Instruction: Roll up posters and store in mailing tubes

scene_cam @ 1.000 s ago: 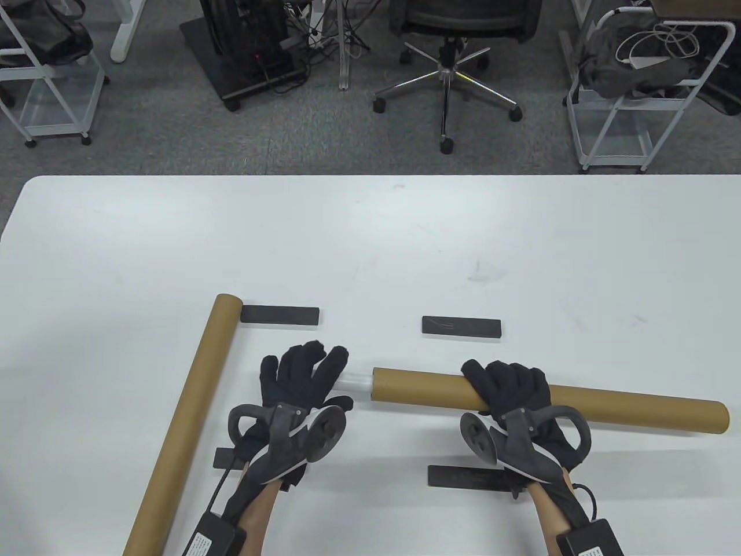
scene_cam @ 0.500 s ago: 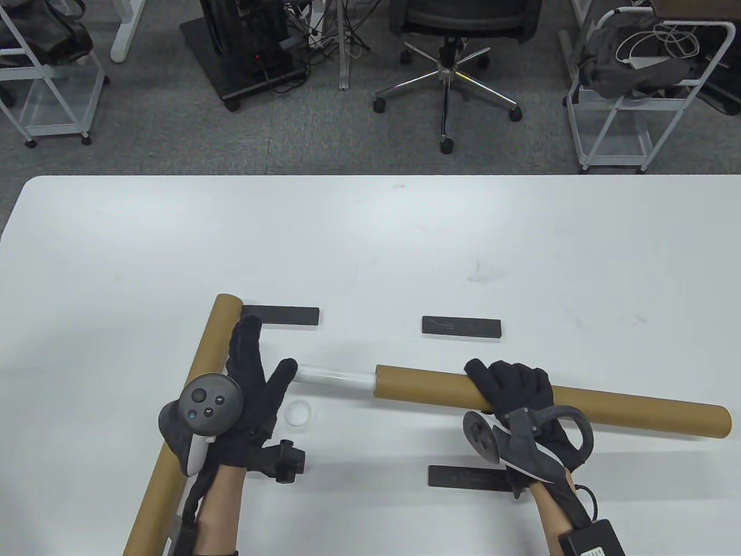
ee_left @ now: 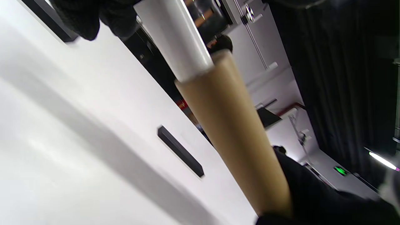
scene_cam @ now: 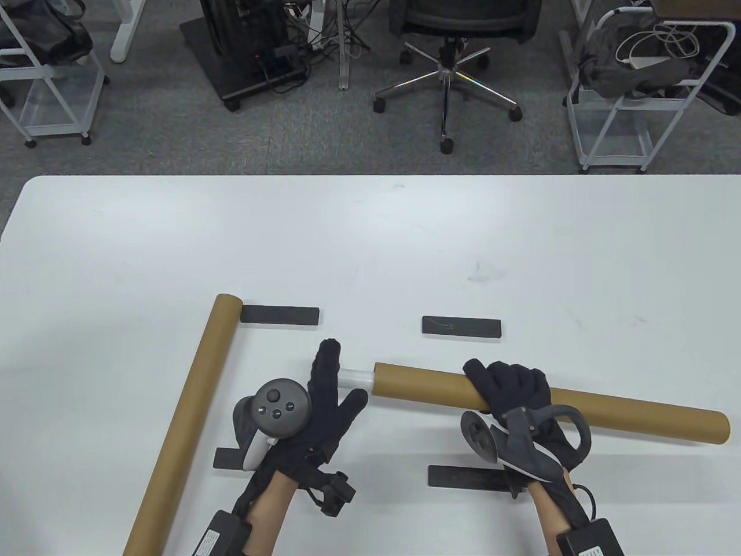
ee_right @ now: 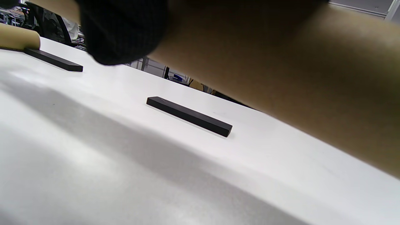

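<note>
Bright, even indoor light from overhead fills the table view, which is sharp edge to edge. The white table [scene_cam: 370, 243] shows soft, faint shadows and mild sheen near its centre. In the left wrist view, the picture is tilted and motion-blurred; a broad grey shadow band crosses the lower left, and the upper right is dark. In the right wrist view, the brown tube [ee_right: 281, 68] fills the upper right, close and out of focus, over a wide, soft shadow.
</note>
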A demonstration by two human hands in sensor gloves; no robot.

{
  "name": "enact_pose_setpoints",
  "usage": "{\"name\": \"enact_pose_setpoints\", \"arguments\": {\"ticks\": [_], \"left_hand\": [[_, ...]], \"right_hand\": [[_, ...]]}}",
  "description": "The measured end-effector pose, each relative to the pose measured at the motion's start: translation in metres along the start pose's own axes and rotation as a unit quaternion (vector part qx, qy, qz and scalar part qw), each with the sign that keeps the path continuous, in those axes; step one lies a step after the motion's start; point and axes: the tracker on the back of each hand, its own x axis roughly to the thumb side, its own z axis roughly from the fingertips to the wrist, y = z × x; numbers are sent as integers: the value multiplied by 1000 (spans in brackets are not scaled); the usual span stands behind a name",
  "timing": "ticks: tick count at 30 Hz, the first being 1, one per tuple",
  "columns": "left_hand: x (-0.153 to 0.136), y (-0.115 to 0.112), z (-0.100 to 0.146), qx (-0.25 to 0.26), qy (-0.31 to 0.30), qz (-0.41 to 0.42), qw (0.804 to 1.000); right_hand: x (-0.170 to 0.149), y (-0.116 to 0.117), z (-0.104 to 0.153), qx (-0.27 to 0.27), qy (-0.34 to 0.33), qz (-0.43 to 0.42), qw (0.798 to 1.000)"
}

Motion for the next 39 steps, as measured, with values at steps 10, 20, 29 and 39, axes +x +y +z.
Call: {"name": "enact_pose_setpoints", "arguments": {"ticks": [10, 20, 29, 39], "left_hand": [[14, -25, -4, -53, -30, -28, 998], [16, 7, 4, -6, 10, -30, 999], [2, 25, 5, -21, 87, -328, 940], [-16, -3, -7, -73, 138, -571, 806]], "right_hand": [[3, -2, 0, -2, -5, 1, 1000], [0, -3, 1, 0, -1, -6, 1000], [1, -1, 1, 4, 1, 1, 1000], [-4, 0, 1, 9, 5, -4, 1000]]}}
